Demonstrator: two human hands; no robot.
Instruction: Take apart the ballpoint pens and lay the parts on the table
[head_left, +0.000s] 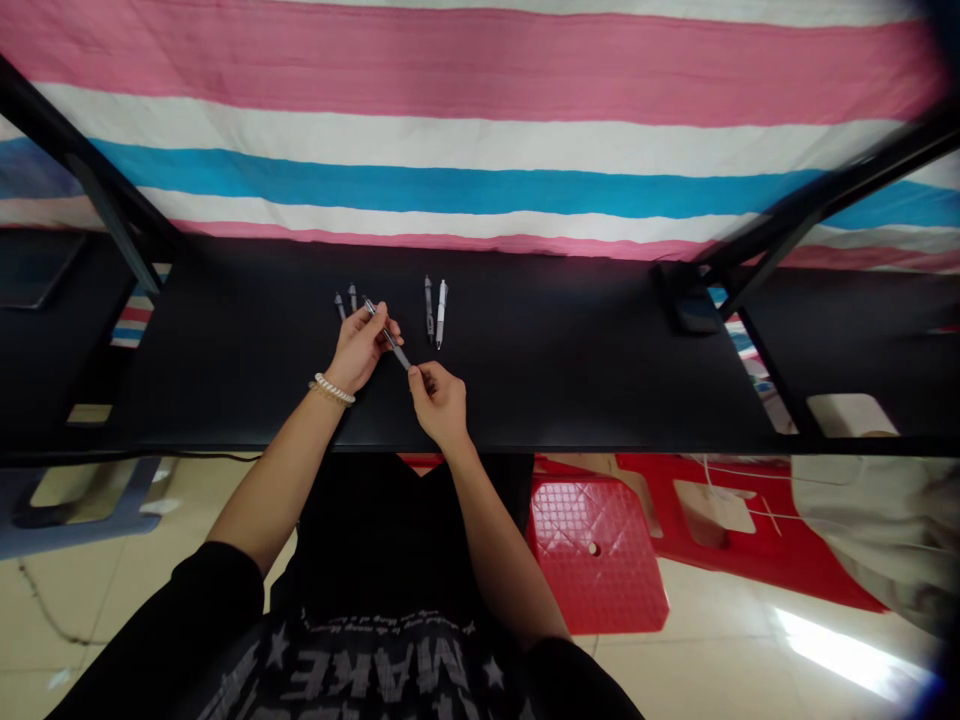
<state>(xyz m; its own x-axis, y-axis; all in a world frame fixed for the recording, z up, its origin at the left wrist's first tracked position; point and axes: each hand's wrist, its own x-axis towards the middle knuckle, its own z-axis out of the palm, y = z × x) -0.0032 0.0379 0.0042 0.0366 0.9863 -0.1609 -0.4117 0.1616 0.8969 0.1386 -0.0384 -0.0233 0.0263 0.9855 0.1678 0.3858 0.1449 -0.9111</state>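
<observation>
Grey pen (388, 335) held across both hands, slanted, tip up and away to the left, over black table (525, 300). Left hand (362, 347) closed on upper part of pen, pinching it between thumb and fingers. Right hand (439, 405) closed at lower end, fingertips (420, 376) on barrel. Firm grip in left, lighter-looking pinch in right, both hands just above table near its front edge.

Left wrist: white coil bracelet (334, 388) and thinner tan bracelet (322, 394).

Just beyond left hand, two short dark pens (345, 302) lying side by side. Further right, dark pen (428, 308) beside white pen (441, 313), both lying well clear of hands. Any print on pens too small to read.

Black shirt (375, 670) on person: "MAKE" in large letters with stars, upside down from this view; smaller line above it too blurred to read. Behind table, pink, white and blue striped cloth (450, 130). Below, red plastic stool (596, 555) on tile floor (712, 660).
</observation>
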